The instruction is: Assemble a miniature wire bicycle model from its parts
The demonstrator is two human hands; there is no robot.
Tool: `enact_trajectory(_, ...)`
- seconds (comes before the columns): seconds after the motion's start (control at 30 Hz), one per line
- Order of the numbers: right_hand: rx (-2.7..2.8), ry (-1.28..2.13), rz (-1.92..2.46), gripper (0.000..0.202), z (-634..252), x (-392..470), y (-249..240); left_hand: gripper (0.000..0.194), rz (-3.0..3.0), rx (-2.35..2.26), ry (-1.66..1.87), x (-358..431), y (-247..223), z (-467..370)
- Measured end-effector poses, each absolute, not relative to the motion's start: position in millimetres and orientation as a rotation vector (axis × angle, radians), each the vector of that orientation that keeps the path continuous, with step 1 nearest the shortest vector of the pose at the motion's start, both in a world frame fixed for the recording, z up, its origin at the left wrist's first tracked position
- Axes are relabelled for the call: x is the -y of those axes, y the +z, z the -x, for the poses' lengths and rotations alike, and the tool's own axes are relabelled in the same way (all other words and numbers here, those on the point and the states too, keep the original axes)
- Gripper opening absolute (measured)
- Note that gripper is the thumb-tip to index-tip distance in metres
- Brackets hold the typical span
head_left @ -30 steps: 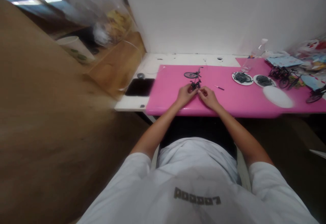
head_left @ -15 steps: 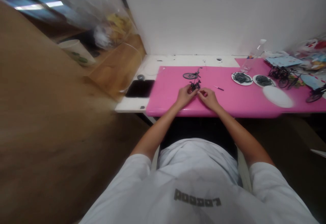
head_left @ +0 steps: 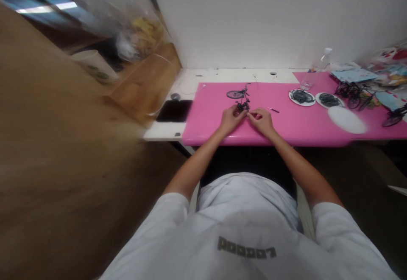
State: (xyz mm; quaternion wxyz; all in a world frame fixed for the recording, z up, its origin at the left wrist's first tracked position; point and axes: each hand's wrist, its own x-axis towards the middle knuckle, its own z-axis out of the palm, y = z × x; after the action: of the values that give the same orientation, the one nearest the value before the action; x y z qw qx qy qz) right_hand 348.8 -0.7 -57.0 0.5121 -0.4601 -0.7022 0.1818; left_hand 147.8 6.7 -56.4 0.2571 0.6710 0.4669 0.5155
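Note:
A small black model bicycle (head_left: 244, 97) lies on the pink mat (head_left: 210, 114), its wheel (head_left: 235, 94) and handlebar pointing away from me. My left hand (head_left: 232, 118) is closed around the near end of the bicycle. Beside it, my right hand (head_left: 260, 119) has thumb and forefinger pinched together at the same end of the bicycle. Whatever lies between those right fingertips is too small to make out. A thin screwdriver (head_left: 273, 110) with a dark handle rests on the mat to the right of my right hand.
Two white plates (head_left: 291, 97) hold black bicycle parts. An upturned or bare white plate (head_left: 346, 120) lies nearer me. More model bicycles (head_left: 356, 95) stand at the right. A clear bottle (head_left: 318, 70) is behind the plates. A dark flat tablet-like object (head_left: 174, 111) lies left.
The bicycle's far end has shifted very slightly left. My right hand's fingers have moved a little against the bicycle; both hands stay at its near end.

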Motion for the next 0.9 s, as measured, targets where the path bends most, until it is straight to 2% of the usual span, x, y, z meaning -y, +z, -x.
enact_trajectory(0.37, 1.644, 0.610, 1.075, 0.039, -350.0, -0.3, -55.3, 0.039, -1.816, -1.254, 1.402, -6.2, -56.0, -147.9)
enact_trajectory(0.63, 1.580, 0.922, 1.062, 0.047, -353.8, 1.2, -49.3, 0.047, -1.820, -1.163, 1.418, -9.4, -62.6, -147.3)
enact_trajectory(0.9, 1.538, 0.975, 1.061, 0.049, -352.1, 7.0, -43.2, 0.051, -1.832, -1.157, 1.409, -12.9, -66.7, -147.1)
